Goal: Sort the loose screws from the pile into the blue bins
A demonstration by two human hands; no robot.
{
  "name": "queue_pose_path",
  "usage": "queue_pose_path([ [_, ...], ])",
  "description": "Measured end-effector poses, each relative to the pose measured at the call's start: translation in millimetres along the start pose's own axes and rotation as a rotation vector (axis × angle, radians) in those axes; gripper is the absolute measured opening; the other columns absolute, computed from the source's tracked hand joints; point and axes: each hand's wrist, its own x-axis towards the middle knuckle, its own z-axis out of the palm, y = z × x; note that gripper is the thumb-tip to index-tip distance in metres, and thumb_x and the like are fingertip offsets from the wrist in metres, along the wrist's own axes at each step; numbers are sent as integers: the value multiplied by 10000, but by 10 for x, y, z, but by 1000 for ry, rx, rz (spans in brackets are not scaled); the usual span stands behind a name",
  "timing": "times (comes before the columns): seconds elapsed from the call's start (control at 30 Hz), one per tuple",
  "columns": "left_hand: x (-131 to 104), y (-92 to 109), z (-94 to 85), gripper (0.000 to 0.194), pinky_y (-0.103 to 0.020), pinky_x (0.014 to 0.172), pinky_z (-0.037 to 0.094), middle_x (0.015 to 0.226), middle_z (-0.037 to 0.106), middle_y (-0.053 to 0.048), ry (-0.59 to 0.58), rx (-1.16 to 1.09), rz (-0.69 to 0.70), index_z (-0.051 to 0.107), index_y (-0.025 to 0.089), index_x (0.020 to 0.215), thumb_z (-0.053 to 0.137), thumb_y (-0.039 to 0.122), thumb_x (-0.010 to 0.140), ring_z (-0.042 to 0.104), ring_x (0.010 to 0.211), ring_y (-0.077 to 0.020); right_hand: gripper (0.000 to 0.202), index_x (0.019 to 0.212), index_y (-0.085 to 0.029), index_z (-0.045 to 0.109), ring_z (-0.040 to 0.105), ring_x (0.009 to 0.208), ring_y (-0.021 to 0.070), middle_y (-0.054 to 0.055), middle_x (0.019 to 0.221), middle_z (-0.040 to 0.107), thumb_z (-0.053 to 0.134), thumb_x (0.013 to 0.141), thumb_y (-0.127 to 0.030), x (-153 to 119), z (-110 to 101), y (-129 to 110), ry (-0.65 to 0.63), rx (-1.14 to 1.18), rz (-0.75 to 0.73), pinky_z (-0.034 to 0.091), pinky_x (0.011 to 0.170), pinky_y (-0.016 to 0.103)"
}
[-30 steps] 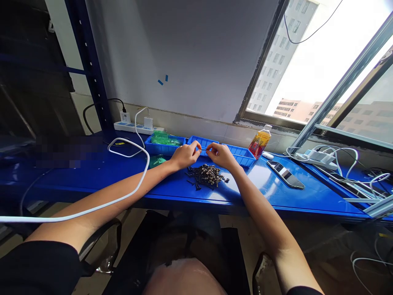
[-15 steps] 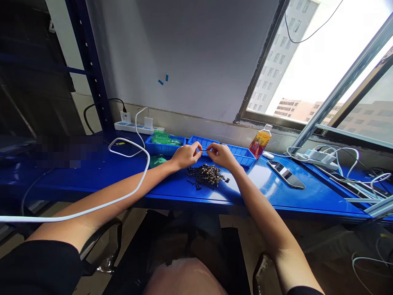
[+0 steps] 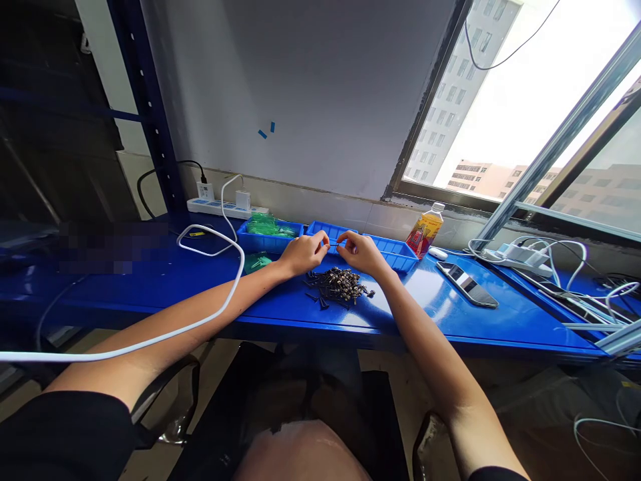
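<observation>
My left hand (image 3: 302, 254) and my right hand (image 3: 361, 252) face each other above the blue bench, each with its fingertips closed in a pinch. A narrow gap separates them; something thin seems to lie between the fingertips, too small to name. Just below the hands is a heap of small dark screws (image 3: 343, 286) with shiny metallic ends, a few lying loose at its near-left edge. Behind the hands stand a blue bin (image 3: 328, 228) and another blue bin (image 3: 398, 252), both partly covered by them.
A blue bin (image 3: 245, 237) holds green plastic bags (image 3: 263, 224); another green bag (image 3: 256, 262) lies before it. A white cable (image 3: 235, 284) crosses above my left forearm. Rightward are a drink bottle (image 3: 425, 230), a phone (image 3: 467, 284) and a power strip (image 3: 521, 257) with cables.
My hands have barely moved and stay pinched close together. The dark thin piece between the fingertips shows less clearly now. The heap looks the same.
</observation>
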Motion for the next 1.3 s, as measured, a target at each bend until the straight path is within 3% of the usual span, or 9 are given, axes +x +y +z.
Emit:
queue_pose_path([
  [0.3, 4, -4, -3, 275, -304, 656, 428, 691, 647, -38, 0, 8, -8, 598, 158, 979, 369, 277, 883, 619, 671, -216, 73, 760, -182, 580, 460, 512, 85, -71, 521, 496, 558, 706, -139, 9, 20, 27, 19, 15, -20, 337, 562, 206],
  [0.87, 6, -13, 14, 205, -274, 611, 415, 712, 649, -20, -35, -17, 43, 591, 162, 972, 461, 252, 843, 611, 667, -178, 77, 652, -171, 574, 465, 508, 85, -38, 530, 540, 533, 713, -148, 3, 14, 17, 25, 8, -15, 338, 538, 203],
  [1.3, -3, -3, 14, 238, -283, 604, 406, 739, 670, -43, -15, 32, 0, 600, 160, 996, 430, 264, 866, 627, 690, -209, 80, 712, -173, 624, 447, 491, 75, -53, 514, 521, 557, 748, -149, 2, 8, 11, 10, -19, -20, 316, 527, 197],
])
